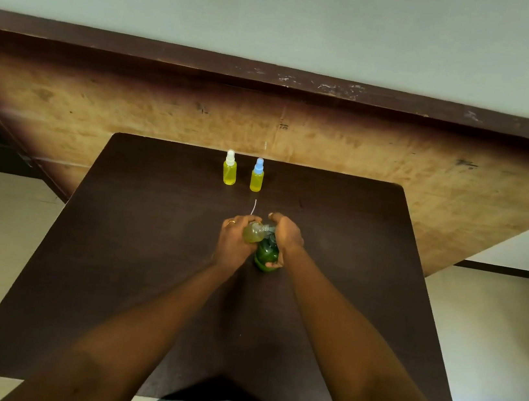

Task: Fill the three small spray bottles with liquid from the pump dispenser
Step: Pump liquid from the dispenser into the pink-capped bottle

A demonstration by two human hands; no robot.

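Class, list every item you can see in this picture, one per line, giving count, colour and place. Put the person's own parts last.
white-capped spray bottle: one, yellow liquid, upright near the table's far edge.
blue-capped spray bottle: one, yellow liquid, upright just right of the white-capped one.
small bottle: one, clear with yellowish liquid, tilted at the dispenser's spout.
pump dispenser: one, green, mid-table.
thin tube: one, white, just beyond the hands.
table: one, dark brown, centre.
wooden board: one, tan with dark edge, behind the table.
left hand: one, holds the small bottle, ring on one of its fingers.
right hand: one, grips the pump dispenser.
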